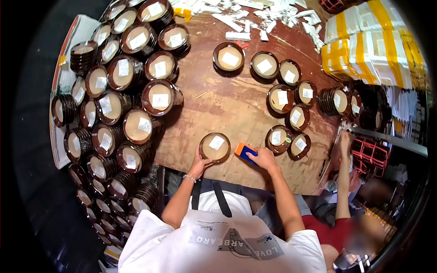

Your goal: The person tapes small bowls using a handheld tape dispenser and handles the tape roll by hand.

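My left hand [199, 164] grips the near left edge of a round brown-rimmed dish [215, 148], which has a tan centre and a white label. My fingers are partly hidden at its rim. In my right hand [264, 159] is an orange and blue block-shaped tool [246, 152], its orange end pointing at the dish but apart from it. Similar labelled dishes stand to the right, one of them [278, 139] bearing a small yellow and blue sticker. Another dish [229, 58] sits farther back.
Tall stacks of brown dishes [139, 126] crowd the left side. Broken white foam [273, 13] litters the table's [200, 95] far edge. Taped white foam boxes [375, 50] are piled at the back right. At the right, another person's arm [343, 177] reaches up near a stack of dishes [334, 101].
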A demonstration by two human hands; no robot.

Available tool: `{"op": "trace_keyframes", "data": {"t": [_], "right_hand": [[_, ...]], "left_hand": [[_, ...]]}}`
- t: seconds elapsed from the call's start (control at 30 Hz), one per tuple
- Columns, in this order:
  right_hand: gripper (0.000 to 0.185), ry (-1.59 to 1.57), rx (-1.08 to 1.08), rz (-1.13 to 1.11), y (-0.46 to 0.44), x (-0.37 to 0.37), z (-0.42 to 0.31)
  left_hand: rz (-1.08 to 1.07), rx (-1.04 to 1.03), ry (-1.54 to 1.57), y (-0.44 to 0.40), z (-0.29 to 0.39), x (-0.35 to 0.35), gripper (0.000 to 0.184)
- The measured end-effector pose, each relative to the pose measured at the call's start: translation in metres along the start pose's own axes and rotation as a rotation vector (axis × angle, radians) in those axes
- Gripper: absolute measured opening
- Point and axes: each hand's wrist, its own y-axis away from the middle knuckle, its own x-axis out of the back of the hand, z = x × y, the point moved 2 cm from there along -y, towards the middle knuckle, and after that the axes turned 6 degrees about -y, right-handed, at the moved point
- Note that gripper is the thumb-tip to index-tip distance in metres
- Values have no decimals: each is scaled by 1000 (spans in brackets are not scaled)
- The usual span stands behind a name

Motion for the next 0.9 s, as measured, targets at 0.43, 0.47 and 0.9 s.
{"op": "trace_keyframes", "data": {"t": [0.43, 0.47, 0.9], "right_hand": [[46, -939, -147, -193, -18, -33, 17], [46, -1156, -224, -207, -25, -46, 21], [33, -2043, -341, -265, -52, -104, -4]], "left_hand": [[-252, 735, 643, -59, 33, 45, 63], [-279, 753, 705, -60, 40, 41, 67], [-10, 766, -450, -25, 61, 25, 106]]}}
